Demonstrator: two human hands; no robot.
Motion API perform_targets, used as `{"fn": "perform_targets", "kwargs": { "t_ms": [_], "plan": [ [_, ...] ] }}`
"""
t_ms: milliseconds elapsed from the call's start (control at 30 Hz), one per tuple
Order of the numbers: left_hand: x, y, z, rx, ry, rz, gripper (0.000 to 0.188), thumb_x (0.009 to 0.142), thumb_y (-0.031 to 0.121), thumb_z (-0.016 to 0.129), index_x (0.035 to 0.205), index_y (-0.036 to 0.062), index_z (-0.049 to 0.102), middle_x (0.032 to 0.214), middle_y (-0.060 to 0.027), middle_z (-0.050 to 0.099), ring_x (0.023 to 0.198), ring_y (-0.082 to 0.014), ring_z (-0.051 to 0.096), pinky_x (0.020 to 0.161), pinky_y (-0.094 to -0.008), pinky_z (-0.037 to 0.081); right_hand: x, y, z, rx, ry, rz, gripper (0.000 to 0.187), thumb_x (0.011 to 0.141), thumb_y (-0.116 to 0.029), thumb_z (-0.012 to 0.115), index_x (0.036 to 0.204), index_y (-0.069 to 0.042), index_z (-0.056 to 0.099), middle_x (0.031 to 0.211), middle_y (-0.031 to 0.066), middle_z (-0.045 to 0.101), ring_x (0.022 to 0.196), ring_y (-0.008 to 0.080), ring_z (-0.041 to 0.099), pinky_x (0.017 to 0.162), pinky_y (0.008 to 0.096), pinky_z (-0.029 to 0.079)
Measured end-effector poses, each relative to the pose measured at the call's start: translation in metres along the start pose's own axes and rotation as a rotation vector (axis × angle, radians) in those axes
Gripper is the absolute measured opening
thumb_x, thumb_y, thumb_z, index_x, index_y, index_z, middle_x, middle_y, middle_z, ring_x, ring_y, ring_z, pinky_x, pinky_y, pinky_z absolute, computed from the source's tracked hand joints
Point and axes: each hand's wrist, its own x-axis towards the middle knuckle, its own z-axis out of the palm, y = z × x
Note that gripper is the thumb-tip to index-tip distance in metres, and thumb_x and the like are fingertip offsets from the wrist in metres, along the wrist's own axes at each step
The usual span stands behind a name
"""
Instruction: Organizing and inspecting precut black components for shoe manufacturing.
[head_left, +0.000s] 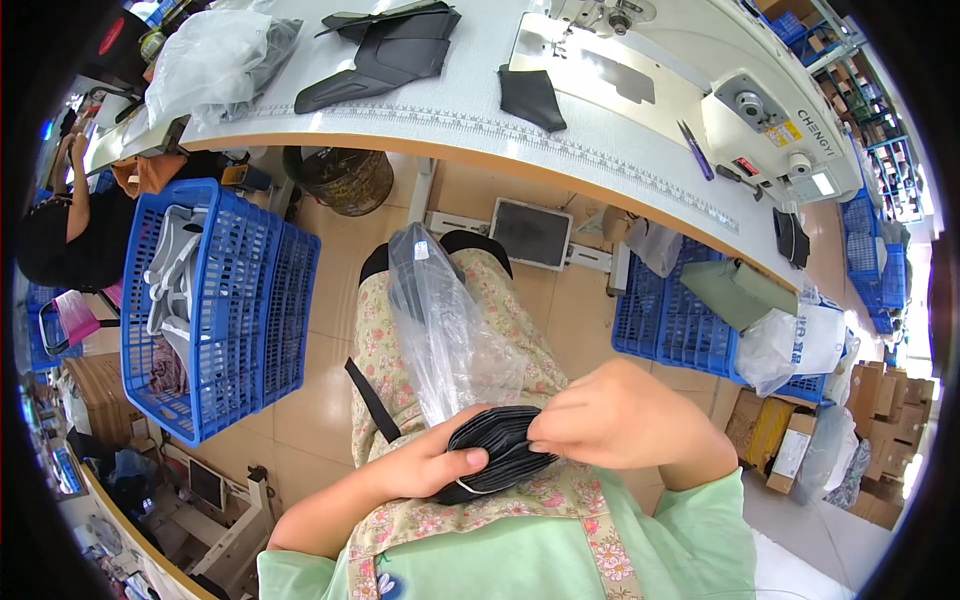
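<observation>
I see both hands working over my lap. My left hand [425,462] cups a stack [500,450] of black pieces from below, thumb pressed on its front edge, fingers closed around it. My right hand [610,415] is curled over the stack's right end, fingertips pinching the top pieces. A clear bag [445,330] lies on my floral-clad lap just behind the stack, touching it.

Ahead runs a white table [560,140] with a ruled edge, carrying a sewing machine [700,70], 2 black cut parts [390,50] and a smaller black piece [530,95]. The floor [320,400] is tan tile. A blue basket [215,310] stands to my left, another blue basket [670,320] to my right under the table, with a pedal [530,232] between them. Cardboard boxes [880,400] pile up at far right.
</observation>
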Motion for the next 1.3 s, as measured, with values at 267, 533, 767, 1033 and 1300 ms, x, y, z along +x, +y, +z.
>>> {"fn": "perform_targets", "kwargs": {
  "t_ms": [267, 533, 767, 1033, 1300],
  "plan": [
    [-0.001, 0.002, -0.001, -0.071, 0.021, 0.026, 0.067, 0.084, 0.032, 0.058, 0.134, -0.0031, 0.03, 0.131, -0.0124, 0.043, 0.121, -0.0188, 0.039, 0.104, -0.0329, 0.028, 0.002, 0.004, 0.017, 0.085, 0.248, 0.026, 0.011, 0.079, -0.014, 0.065, 0.082, -0.007, 0.057, 0.073, 0.0067, 0.054, 0.063, 0.0261, 0.057, 0.053, 0.0344, 0.046],
    [-0.003, 0.0, -0.003, -0.416, 0.08, -0.025, 0.074, 0.075, 0.026, 0.068, 0.134, -0.0024, 0.035, 0.129, -0.0133, 0.048, 0.118, -0.0214, 0.048, 0.101, -0.0345, 0.037, -0.002, -0.007, 0.033, -0.214, 0.555, -0.11, 0.023, 0.074, -0.014, 0.07, 0.094, -0.004, 0.063, 0.083, 0.006, 0.058, 0.07, 0.0212, 0.059, 0.057, 0.0306, 0.048],
    [-0.001, -0.003, -0.002, -0.448, 0.179, 0.043, 0.068, 0.08, 0.032, 0.062, 0.133, -0.0009, 0.036, 0.126, -0.0133, 0.05, 0.114, -0.0224, 0.052, 0.098, -0.0364, 0.042, 0.008, -0.006, 0.05, -0.391, 0.608, -0.038, 0.036, 0.066, -0.012, 0.075, 0.099, -0.002, 0.064, 0.093, 0.009, 0.062, 0.076, 0.0244, 0.061, 0.064, 0.0324, 0.051],
    [-0.001, 0.002, -0.001, -0.464, 0.192, 0.036, 0.067, 0.081, 0.033, 0.061, 0.133, -0.0013, 0.036, 0.126, -0.0124, 0.05, 0.113, -0.0216, 0.052, 0.098, -0.0354, 0.042, 0.014, -0.004, 0.045, -0.248, 0.586, -0.008, 0.026, 0.07, -0.011, 0.07, 0.094, -0.004, 0.06, 0.088, 0.0076, 0.057, 0.079, 0.0257, 0.058, 0.064, 0.0353, 0.048],
    [-0.002, -0.002, -0.002, -0.472, 0.256, 0.08, 0.066, 0.081, 0.031, 0.061, 0.134, 0.0006, 0.035, 0.126, -0.012, 0.051, 0.114, -0.0212, 0.052, 0.097, -0.0355, 0.043, 0.021, -0.01, 0.045, -0.199, 0.607, 0.007, 0.035, 0.069, -0.013, 0.07, 0.101, -0.003, 0.059, 0.092, 0.0087, 0.054, 0.077, 0.0256, 0.055, 0.064, 0.0356, 0.046]
  ]
}}
